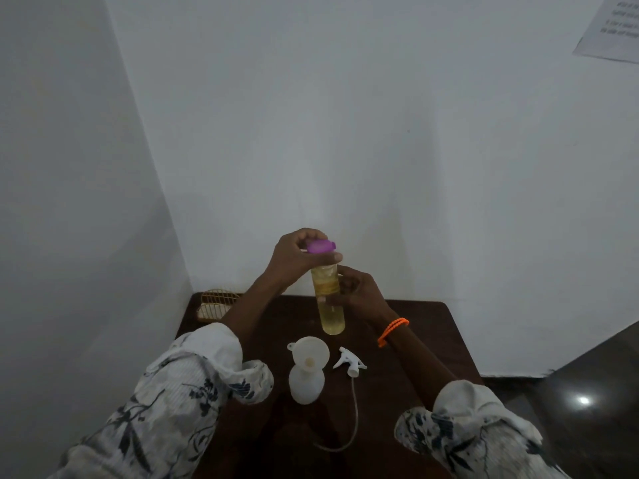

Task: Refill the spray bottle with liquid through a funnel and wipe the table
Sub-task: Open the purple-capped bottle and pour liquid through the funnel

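Note:
A clear bottle of yellow liquid [332, 314] is held upright above the dark brown table [415, 340]. My right hand [359, 288] grips its body. My left hand [297, 257] is closed around its purple cap [321, 246] at the top. Below, a white spray bottle [306, 383] stands on the table with a white funnel [307, 352] seated in its neck. The white trigger sprayer head [350, 363] lies on the table to the right of it, its thin tube [354, 420] trailing toward me.
A small gold wire basket [216, 304] sits at the table's far left corner against the wall. White walls close in at the back and left. A paper sheet [612, 25] hangs on the wall at upper right. Dark floor [587, 392] lies to the right.

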`<state>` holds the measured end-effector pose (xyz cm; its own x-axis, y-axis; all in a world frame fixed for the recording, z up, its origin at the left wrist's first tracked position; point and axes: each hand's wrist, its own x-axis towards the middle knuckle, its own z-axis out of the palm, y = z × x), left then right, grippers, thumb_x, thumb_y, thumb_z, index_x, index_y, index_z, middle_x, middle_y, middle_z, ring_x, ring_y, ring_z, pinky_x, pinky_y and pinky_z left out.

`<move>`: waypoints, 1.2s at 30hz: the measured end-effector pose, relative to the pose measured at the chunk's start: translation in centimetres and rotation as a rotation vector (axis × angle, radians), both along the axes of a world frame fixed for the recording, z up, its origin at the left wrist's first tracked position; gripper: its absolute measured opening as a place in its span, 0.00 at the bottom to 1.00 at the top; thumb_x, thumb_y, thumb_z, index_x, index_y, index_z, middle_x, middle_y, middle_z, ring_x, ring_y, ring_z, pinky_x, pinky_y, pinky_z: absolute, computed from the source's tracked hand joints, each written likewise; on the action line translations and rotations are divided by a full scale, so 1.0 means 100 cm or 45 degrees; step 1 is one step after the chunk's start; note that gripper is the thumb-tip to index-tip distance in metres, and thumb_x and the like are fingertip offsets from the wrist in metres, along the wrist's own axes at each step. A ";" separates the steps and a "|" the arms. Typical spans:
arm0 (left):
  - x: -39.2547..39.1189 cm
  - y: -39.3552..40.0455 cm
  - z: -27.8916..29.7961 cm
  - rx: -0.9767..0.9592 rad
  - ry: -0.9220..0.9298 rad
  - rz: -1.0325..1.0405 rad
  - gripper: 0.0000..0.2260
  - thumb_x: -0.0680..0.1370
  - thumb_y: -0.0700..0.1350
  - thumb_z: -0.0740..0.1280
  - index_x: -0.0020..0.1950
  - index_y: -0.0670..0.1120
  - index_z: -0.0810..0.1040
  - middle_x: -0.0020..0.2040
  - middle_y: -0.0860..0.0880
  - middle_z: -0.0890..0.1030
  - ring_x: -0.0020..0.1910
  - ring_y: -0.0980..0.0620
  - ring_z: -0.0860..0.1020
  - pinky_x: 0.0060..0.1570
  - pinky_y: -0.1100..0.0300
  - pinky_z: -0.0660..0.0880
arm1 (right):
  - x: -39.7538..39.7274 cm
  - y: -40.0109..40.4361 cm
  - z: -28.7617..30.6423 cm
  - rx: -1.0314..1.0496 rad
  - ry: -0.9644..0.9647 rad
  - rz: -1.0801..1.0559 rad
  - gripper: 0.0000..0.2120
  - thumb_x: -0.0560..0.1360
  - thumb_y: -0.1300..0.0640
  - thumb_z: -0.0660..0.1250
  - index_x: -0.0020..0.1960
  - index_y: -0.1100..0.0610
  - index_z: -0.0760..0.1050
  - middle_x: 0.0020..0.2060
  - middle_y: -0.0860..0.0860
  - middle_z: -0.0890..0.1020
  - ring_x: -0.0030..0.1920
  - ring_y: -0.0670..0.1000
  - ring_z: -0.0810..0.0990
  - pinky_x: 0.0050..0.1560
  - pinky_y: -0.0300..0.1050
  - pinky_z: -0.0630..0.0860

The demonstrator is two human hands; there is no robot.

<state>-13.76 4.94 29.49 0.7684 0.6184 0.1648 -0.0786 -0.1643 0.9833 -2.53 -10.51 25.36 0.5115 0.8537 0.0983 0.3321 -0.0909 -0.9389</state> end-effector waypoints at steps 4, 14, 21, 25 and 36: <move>0.005 -0.004 -0.001 0.053 0.129 0.070 0.23 0.65 0.58 0.83 0.49 0.49 0.76 0.45 0.50 0.77 0.42 0.54 0.76 0.39 0.60 0.75 | -0.001 0.002 -0.003 -0.022 -0.017 -0.013 0.31 0.64 0.60 0.82 0.66 0.57 0.78 0.53 0.51 0.87 0.54 0.50 0.86 0.57 0.49 0.82; -0.006 0.006 -0.004 -0.122 0.031 -0.431 0.23 0.77 0.36 0.71 0.71 0.50 0.76 0.68 0.47 0.79 0.67 0.47 0.76 0.62 0.54 0.78 | -0.003 -0.003 -0.002 0.040 0.027 -0.035 0.29 0.63 0.61 0.82 0.63 0.58 0.80 0.51 0.54 0.87 0.53 0.52 0.86 0.54 0.48 0.83; -0.009 0.005 -0.003 -0.075 -0.060 -0.086 0.25 0.65 0.53 0.82 0.59 0.48 0.83 0.55 0.48 0.85 0.57 0.45 0.82 0.56 0.51 0.82 | -0.003 -0.006 -0.001 0.002 0.018 -0.040 0.28 0.63 0.64 0.82 0.61 0.53 0.81 0.52 0.53 0.87 0.54 0.53 0.86 0.57 0.53 0.82; -0.010 0.006 -0.005 -0.164 -0.157 0.011 0.24 0.66 0.57 0.79 0.56 0.46 0.82 0.53 0.44 0.86 0.53 0.46 0.83 0.55 0.55 0.81 | -0.002 -0.010 -0.003 -0.007 0.026 -0.024 0.30 0.64 0.65 0.82 0.64 0.56 0.79 0.54 0.54 0.86 0.56 0.53 0.85 0.58 0.53 0.82; -0.036 0.025 -0.070 -1.143 -0.234 -0.017 0.13 0.80 0.44 0.61 0.60 0.40 0.78 0.55 0.39 0.79 0.48 0.46 0.79 0.47 0.53 0.80 | 0.008 -0.025 -0.022 -0.106 0.008 -0.037 0.30 0.64 0.66 0.81 0.62 0.52 0.79 0.55 0.52 0.86 0.57 0.51 0.85 0.60 0.55 0.81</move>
<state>-17.36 7.45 22.46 0.7856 0.5648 -0.2528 -0.2431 0.6574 0.7132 -1.76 -13.05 23.18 0.5364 0.8436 0.0246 0.3223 -0.1778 -0.9298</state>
